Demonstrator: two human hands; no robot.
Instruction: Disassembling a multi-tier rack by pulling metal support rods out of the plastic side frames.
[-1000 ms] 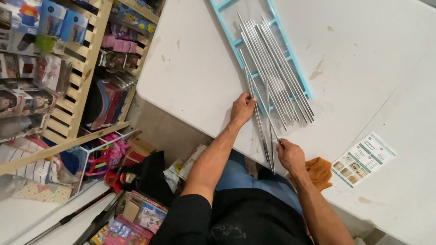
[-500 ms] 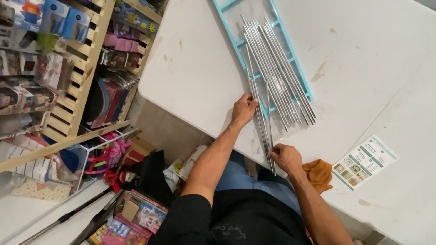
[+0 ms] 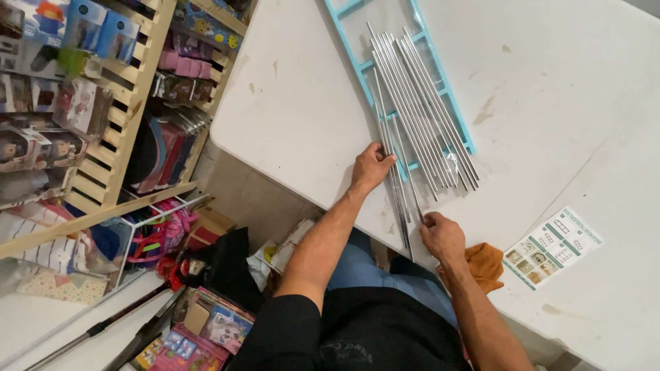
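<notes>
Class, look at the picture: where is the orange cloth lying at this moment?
In the head view the orange cloth lies at the near edge of the white table, just beside the right hand, with the printed instruction sheet on its other side.

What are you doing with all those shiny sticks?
A person at a white table is sorting thin metal rods. The left hand rests on a few rods pulled to the table's edge, and the right hand pinches the near end of one. The rest lie bundled across a light blue plastic frame. An orange cloth and a printed instruction sheet sit nearby.
</notes>
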